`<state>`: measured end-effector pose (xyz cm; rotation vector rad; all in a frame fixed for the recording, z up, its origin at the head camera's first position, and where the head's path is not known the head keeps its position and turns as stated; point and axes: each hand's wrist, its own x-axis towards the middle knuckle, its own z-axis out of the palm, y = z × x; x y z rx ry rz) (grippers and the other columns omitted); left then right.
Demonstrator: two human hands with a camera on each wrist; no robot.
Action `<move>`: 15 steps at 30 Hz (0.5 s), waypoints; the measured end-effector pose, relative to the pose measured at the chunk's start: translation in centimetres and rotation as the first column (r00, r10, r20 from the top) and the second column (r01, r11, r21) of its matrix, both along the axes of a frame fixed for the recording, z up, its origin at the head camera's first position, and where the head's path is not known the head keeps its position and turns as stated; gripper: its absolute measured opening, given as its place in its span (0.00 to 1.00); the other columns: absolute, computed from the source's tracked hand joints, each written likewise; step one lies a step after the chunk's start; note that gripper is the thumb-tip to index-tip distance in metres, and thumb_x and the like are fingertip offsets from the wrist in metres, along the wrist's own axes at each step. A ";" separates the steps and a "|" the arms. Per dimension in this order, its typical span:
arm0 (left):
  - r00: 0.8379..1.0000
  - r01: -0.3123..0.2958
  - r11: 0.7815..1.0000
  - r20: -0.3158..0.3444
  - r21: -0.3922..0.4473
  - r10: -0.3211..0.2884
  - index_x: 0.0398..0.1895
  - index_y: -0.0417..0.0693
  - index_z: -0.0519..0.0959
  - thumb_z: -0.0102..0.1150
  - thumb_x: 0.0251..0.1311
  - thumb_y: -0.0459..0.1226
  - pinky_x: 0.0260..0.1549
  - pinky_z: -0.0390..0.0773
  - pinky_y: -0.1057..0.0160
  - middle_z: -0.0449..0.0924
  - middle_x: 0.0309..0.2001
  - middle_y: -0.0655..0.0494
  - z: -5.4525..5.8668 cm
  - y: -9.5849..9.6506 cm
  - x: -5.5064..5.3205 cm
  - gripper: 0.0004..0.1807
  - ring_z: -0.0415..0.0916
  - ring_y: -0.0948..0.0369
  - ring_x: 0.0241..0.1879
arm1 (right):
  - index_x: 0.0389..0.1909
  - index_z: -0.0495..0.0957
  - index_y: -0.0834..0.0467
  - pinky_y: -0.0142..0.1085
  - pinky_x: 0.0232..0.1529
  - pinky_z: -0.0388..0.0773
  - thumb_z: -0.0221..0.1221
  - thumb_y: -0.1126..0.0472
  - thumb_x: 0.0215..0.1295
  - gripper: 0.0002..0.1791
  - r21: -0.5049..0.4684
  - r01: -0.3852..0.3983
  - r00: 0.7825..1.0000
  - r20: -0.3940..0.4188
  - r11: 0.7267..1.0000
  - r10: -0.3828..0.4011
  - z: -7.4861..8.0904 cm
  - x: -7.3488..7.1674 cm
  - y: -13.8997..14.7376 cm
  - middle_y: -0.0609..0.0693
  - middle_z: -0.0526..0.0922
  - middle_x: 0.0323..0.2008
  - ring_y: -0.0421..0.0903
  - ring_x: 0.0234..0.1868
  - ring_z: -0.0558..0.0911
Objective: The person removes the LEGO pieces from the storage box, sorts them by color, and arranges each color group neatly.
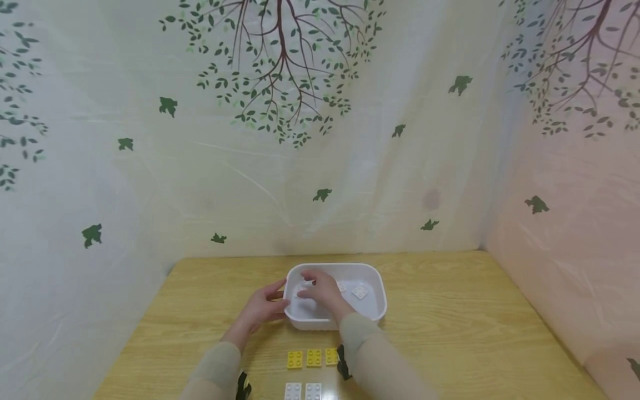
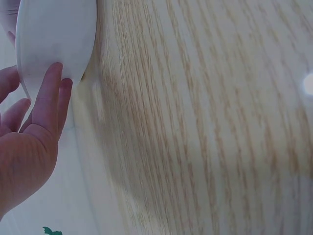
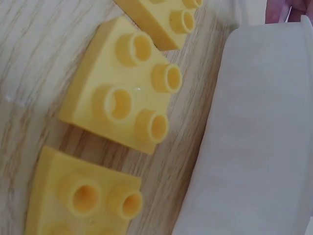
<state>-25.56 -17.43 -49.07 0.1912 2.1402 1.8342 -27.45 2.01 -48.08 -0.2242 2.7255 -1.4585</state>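
A white plastic bin (image 1: 376, 319) stands near the back of the table. My left hand (image 1: 263, 305) is at its left end, and in the left wrist view the fairly straight fingers (image 2: 48, 95) rest against the outer wall. Over the near rim, my right hand (image 1: 322, 290) reaches down inside at the left part. Its thumb and fingers are spread, with a gap between them. To the right of this hand lie a white toy brick (image 1: 359, 291) and a second white brick (image 1: 341, 286), partly hidden by the hand.
In front of the bin is a row of yellow bricks (image 1: 314, 358), seen close up with studs upward in the right wrist view. Nearer me sit white bricks (image 1: 293, 391). A leaf-printed curtain (image 1: 350, 222) hangs behind the wooden table (image 1: 450, 333).
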 end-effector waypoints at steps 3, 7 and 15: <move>1.000 -0.003 1.000 0.000 -0.008 0.003 0.74 0.40 0.62 0.60 0.64 0.27 0.44 0.85 0.51 0.69 0.63 0.28 0.0 0.0 0.0 0.34 0.77 0.41 0.55 | 0.58 0.78 0.63 0.50 0.57 0.75 0.72 0.64 0.52 0.30 -0.007 -0.002 1.000 -0.011 1.000 0.001 -0.2 0.0 0.1 0.58 0.82 0.52 0.59 0.53 0.78; 1.000 -0.010 1.000 0.007 -0.003 0.010 0.73 0.40 0.63 0.60 0.64 0.27 0.44 0.85 0.51 0.69 0.63 0.28 -0.1 0.1 0.0 0.34 0.77 0.41 0.55 | 0.59 0.77 0.62 0.51 0.60 0.73 0.72 0.65 0.52 0.31 -0.012 -0.014 1.000 0.016 1.000 0.014 -0.6 0.0 0.3 0.59 0.81 0.54 0.58 0.54 0.78; 1.000 -0.011 1.000 0.010 0.010 0.011 0.73 0.39 0.63 0.63 0.62 0.27 0.44 0.85 0.51 0.69 0.62 0.27 0.0 0.1 0.1 0.36 0.77 0.40 0.54 | 0.60 0.78 0.60 0.50 0.64 0.70 0.73 0.63 0.53 0.30 0.047 -0.047 0.998 0.046 0.998 0.045 -1.3 0.0 0.4 0.57 0.81 0.55 0.57 0.57 0.78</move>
